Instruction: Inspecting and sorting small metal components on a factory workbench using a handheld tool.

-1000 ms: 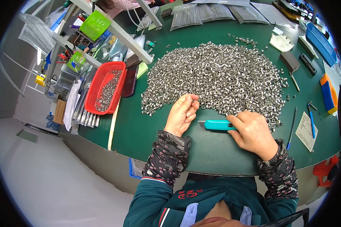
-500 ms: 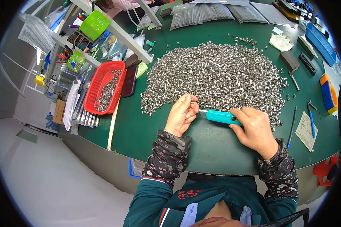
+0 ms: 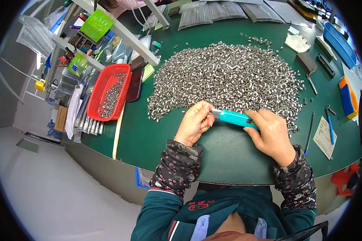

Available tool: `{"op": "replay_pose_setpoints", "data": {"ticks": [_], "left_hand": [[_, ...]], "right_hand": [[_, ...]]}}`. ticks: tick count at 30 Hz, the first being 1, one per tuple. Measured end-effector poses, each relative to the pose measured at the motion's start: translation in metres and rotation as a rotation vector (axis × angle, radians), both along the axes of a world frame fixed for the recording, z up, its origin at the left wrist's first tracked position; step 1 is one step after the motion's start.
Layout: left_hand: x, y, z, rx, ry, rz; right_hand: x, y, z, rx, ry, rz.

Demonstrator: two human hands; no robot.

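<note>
At a green table (image 3: pixel 237 160), fingers of the left hand (image 3: pixel 194 124) are pinching a small metal ring (image 3: pixel 210 113) before a heap of rings (image 3: pixel 229 74) while the right hand (image 3: pixel 272 134) is gripping a teal knife (image 3: pixel 234 118), apparently working the ring, the next move calling for steadiness.

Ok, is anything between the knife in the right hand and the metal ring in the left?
Nothing visible: the teal utility knife in the right hand has its blade right by the small metal ring pinched in the left hand. The pile of metal rings lies beyond them, not between.
</note>
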State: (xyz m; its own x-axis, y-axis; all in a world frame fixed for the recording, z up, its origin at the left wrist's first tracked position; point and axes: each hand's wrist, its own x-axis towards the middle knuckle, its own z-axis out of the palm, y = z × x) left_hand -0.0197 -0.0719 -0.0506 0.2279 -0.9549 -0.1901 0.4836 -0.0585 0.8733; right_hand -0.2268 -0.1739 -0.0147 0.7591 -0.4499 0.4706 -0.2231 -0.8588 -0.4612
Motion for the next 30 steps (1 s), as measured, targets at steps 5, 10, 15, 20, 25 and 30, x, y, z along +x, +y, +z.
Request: {"op": "replay_pose_setpoints", "data": {"ticks": [5,10,15,20,25,30], "left_hand": [[0.005,0.0,-0.001,-0.087,0.176,0.164],[0.006,0.0,-0.002,-0.136,0.08,0.184],[0.011,-0.002,0.001,-0.137,0.233,0.225],[-0.003,-0.014,0.019,0.099,-0.735,0.186],[-0.015,-0.037,0.019,0.178,-1.572,0.181],[-0.014,-0.046,0.012,0.203,-1.717,0.162]], "right_hand": [[0.0,-0.004,0.001,0.065,-0.219,-0.077],[0.0,-0.004,0.004,0.174,-0.313,-0.091],[-0.005,-0.008,0.002,0.301,-0.413,-0.1],[-0.006,-0.007,0.007,0.514,-0.455,-0.065],[-0.006,-0.005,0.006,0.515,-0.468,-0.051],[-0.005,-0.008,0.003,0.508,-0.46,-0.052]]}}
